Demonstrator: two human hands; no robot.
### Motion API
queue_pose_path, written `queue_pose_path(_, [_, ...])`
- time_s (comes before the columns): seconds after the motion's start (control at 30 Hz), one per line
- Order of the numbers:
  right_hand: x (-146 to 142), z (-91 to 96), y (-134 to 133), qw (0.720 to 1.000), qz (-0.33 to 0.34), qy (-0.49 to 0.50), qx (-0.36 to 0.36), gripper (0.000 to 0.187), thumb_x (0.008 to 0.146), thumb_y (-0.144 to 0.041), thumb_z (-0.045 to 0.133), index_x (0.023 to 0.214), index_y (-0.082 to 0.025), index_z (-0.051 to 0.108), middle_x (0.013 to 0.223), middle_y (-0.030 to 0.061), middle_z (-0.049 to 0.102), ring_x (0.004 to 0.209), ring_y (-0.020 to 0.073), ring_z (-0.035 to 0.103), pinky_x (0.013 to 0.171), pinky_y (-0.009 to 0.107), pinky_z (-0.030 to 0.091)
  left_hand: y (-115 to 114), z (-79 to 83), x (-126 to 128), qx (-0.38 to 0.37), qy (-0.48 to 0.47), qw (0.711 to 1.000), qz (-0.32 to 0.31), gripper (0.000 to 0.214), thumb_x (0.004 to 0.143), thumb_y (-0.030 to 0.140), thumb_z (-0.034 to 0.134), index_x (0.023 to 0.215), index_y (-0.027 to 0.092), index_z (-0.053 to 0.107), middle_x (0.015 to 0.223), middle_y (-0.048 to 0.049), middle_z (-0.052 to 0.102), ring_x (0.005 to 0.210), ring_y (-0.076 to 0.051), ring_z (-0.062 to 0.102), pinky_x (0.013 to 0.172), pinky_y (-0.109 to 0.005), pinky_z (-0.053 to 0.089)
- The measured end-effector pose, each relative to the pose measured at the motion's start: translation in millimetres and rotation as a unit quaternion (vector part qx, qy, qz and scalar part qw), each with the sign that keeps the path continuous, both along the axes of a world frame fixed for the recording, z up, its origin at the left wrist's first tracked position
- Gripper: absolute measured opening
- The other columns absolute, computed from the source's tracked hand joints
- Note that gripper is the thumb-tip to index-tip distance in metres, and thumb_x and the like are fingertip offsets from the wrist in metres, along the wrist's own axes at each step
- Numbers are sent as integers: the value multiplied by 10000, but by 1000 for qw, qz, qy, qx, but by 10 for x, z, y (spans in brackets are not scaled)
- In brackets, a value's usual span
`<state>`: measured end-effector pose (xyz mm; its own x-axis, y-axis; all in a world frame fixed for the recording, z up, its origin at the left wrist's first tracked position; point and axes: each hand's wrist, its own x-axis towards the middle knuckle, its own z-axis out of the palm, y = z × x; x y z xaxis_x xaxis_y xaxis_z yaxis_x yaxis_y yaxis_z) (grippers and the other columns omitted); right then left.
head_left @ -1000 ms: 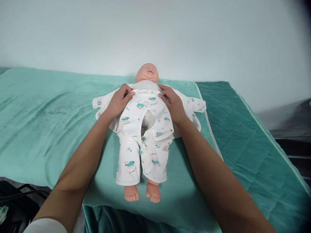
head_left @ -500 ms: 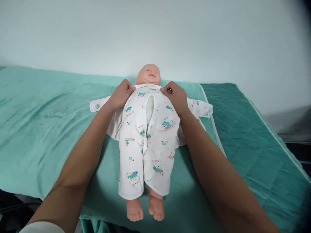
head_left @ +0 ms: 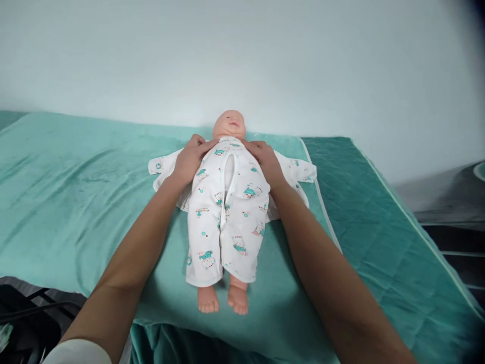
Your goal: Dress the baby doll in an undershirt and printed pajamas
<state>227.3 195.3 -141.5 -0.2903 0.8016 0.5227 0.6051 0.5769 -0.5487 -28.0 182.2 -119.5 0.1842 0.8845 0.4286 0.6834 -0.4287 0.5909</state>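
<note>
A baby doll point(head_left: 230, 123) lies on its back, head toward the wall and bare feet toward me. High-waisted white printed baby pants point(head_left: 246, 212) cover its legs and torso up to the neck. Beneath the doll a matching white top point(head_left: 297, 172) is spread out, its sleeves stretched to both sides. My left hand point(head_left: 191, 156) is closed on the left upper edge of the pants, thumb laid across the chest. At the opposite edge my right hand point(head_left: 265, 157) grips likewise. Most fingertips are hidden behind the hands and cloth.
A light green blanket point(head_left: 76, 202) covers the surface beneath the doll. To the right lies a darker green quilted pad point(head_left: 371, 217). A pale wall point(head_left: 242, 55) rises behind. Dark objects point(head_left: 26, 323) are visible low at the left.
My hands have shifted slightly closer together at the doll's chest, and the thumbs now lie straighter along the pants' upper edge. The camera view has shifted, so the doll appears smaller.
</note>
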Motion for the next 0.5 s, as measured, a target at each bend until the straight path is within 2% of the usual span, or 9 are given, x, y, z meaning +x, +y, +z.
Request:
queue_pose_path(0.07, [20,-14,-58,1000,15,10,3,448,987,-336,472,1406,-315,629,1330,87,651,1248,284,556,1091,483,431,-38,-14,-18,-19,-16,1000,-9,261,971,337,534,1185,291,676,1121,-27,557,1040,-184,536,936,-292,420])
queue_pose_path(0.17, [36,-60,-138,999,25,38,17,430,985,-323,456,1371,-318,646,1377,70,647,1281,272,557,1125,495,405,-60,-28,-13,-64,-81,995,15,268,984,420,521,1143,261,668,1059,-29,570,1013,-180,522,942,-277,424])
queue_pose_path(0.23, [33,-102,-196,997,9,66,25,401,978,-321,466,1323,-319,670,1367,63,651,1289,265,557,1136,500,398,-87,-35,-11,-85,-112,990,23,285,980,434,521,1130,241,668,1023,-32,578,989,-178,526,945,-279,429])
queue_pose_path(0.3, [22,-144,-252,994,-20,103,23,357,959,-321,491,1249,-309,700,1310,70,668,1263,261,568,1118,495,419,-140,-43,-28,-78,-111,991,5,288,963,386,529,1157,233,678,1027,-35,585,1002,-184,540,980,-300,426])
queue_pose_path(0.4, [8,-188,-328,980,-76,180,-21,262,901,-360,550,1080,-265,717,1142,80,687,1096,253,619,991,452,499,-254,-53,-94,-50,-101,993,-37,322,901,277,544,1178,223,698,1084,-51,621,1067,-214,569,1038,-349,417])
queue_pose_path(0.5, [20,-193,-405,954,-126,244,-118,223,840,-437,598,900,-230,655,913,39,672,861,213,613,824,373,516,-361,-46,-190,-98,-147,982,-63,345,836,233,568,1155,193,694,1095,-64,671,1067,-228,604,1003,-370,459])
